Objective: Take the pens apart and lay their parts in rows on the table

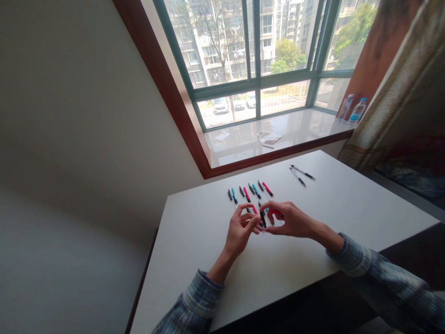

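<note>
Together, left hand and right hand both pinched on seemingly one short black-and-red plastic pen, over white rectangular table, row of coloured pens just behind

The black pen piece you hold is short, dark and roughly upright, pinched at the fingertips of your left hand. The red pen piece lies just beside it, partly covered by the fingers of your right hand. Whether the two pieces are joined cannot be told.
</note>
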Demonstrator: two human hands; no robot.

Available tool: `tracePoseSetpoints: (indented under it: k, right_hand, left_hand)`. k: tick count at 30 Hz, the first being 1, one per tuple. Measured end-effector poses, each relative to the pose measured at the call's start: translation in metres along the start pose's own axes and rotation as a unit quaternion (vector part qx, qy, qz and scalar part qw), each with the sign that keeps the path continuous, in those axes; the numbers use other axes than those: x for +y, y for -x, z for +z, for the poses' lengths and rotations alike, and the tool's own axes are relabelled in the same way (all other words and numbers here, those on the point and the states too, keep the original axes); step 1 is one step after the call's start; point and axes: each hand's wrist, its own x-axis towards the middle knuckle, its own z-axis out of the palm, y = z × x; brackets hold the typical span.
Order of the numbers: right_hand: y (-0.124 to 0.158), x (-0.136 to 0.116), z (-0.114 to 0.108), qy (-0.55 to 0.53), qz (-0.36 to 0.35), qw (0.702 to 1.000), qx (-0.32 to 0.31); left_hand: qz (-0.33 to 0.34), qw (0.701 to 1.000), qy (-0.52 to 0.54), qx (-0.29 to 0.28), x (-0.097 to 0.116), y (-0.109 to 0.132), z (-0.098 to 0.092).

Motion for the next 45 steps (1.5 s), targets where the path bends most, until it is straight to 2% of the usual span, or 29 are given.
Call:
tracePoseSetpoints:
  k: [5, 10, 14, 27, 38, 42, 45]
  right_hand:
    - [-0.002, 0.041, -0.025, 0.008, 0.057, 0.998, -0.015]
    - [-0.003, 0.068, -0.022, 0.027, 0.089, 0.994, -0.058]
    - [-0.004, 0.069, -0.017, 0.035, 0.091, 0.994, -0.058]
    - [-0.006, 0.07, -0.02, 0.093, 0.089, 0.988, -0.088]
    - [-0.004, 0.072, -0.02, 0.09, 0.083, 0.989, -0.078]
    - [-0.003, 0.069, -0.02, 0.093, 0.059, 0.991, -0.072]
    - [-0.002, 0.069, -0.02, 0.092, 0.044, 0.992, -0.068]
  left_hand:
    - [0.009, 0.999, -0.003, 0.046, -0.001, -0.003, -0.002]
    - [0.012, 0.999, -0.016, 0.03, -0.005, -0.007, -0.004]
    - [0.01, 1.0, -0.018, 0.022, -0.007, -0.008, -0.003]
    - [0.014, 1.0, -0.024, 0.012, -0.008, -0.01, -0.004]
    - [0.018, 0.999, -0.031, 0.013, -0.007, -0.01, -0.004]
    - [0.056, 0.997, -0.047, 0.002, -0.002, -0.007, -0.004]
    - [0.106, 0.99, -0.084, -0.026, 0.011, 0.001, 0.002]
